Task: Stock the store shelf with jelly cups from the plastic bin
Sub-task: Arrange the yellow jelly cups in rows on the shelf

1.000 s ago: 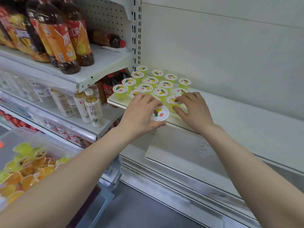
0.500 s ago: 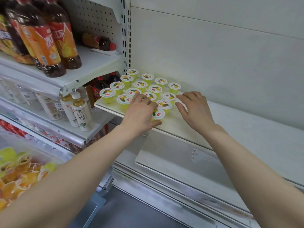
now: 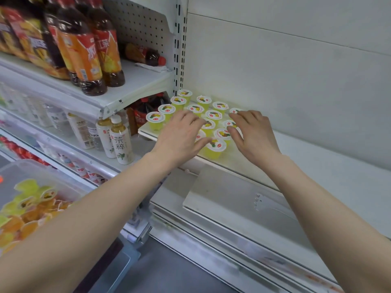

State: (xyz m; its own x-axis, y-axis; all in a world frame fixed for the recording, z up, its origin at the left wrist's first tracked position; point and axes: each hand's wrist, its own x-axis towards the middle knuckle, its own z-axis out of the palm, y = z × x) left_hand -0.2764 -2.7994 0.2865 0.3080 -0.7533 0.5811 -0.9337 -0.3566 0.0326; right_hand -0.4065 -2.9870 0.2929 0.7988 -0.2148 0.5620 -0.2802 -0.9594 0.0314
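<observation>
Small yellow-green jelly cups [image 3: 214, 148] with white fruit-printed lids; left hand [image 3: 179, 138] and right hand [image 3: 252, 135] both spread, empty

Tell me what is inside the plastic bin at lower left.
The plastic bin holds a loose pile of jelly cups, yellow-green and orange, some tipped on their sides. The left forearm covers the bin's near right part, so what lies there and underneath the pile cannot be seen.

White painted metal shelf [image 3: 317, 157] with smooth matt finish, translucent yellow plastic jelly cups [image 3: 214, 152] with glossy printed foil lids, clear plastic bin [image 3: 31, 172], perforated metal back panel [image 3: 137, 24], glossy plastic tea bottles [image 3: 105, 49] with shiny film labels.
</observation>
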